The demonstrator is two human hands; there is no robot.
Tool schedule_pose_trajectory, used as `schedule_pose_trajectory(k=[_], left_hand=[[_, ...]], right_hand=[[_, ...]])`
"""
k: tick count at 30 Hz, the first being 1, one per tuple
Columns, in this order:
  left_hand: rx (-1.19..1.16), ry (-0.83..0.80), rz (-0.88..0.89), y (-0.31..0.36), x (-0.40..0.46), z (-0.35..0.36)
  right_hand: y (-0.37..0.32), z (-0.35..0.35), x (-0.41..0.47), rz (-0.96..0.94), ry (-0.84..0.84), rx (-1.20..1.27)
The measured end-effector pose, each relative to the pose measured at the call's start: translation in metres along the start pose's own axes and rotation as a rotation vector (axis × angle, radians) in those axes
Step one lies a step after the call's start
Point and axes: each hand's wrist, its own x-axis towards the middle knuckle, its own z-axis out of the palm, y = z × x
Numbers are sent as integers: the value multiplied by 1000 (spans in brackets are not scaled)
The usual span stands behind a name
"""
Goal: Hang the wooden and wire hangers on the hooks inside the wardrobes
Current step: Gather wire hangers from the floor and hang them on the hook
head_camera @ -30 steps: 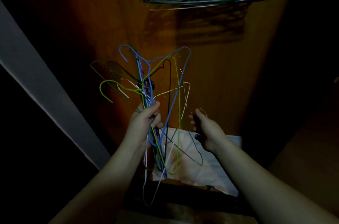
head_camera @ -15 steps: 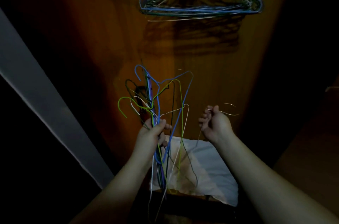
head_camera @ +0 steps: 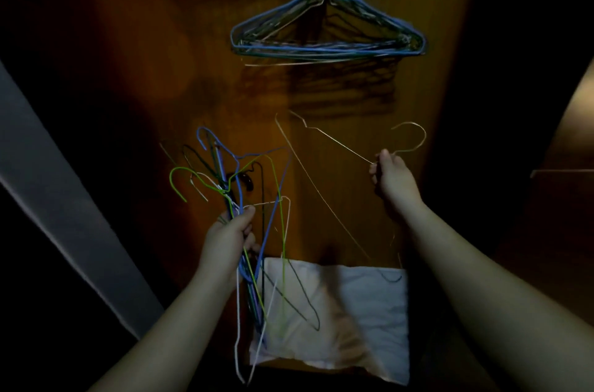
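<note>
Left hand (head_camera: 228, 237): grips tangled bundle of blue, green and white wire hangers (head_camera: 254, 199), 7 o'clock.
Right hand (head_camera: 393, 178): pinches neck of single pale gold wire hanger (head_camera: 324, 195), 3 o'clock.
Hung stack of blue wire hangers (head_camera: 328, 35): 12 o'clock, against brown wooden wardrobe panel (head_camera: 193, 54).

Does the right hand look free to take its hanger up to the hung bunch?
Probably yes. The right hand holds one pale hanger pulled apart from the left hand's bundle, and nothing shows between it and the hung bunch.
</note>
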Motion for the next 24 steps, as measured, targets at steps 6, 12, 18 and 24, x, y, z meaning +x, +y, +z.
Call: schedule_pose_trajectory(k=[6, 12, 18, 24], left_hand=[[9, 69, -76, 35, 17, 17], [-83, 144, -63, 68, 26, 46], [-143, 145, -16, 106, 42, 67], [-151, 148, -66, 133, 50, 85]], right_hand=[[-48, -13, 39, -166, -176, -119], [-100, -17, 67, -287, -136, -180], [-145, -12, 99, -349, -23, -224], [-193, -3, 123, -426, 37, -294]])
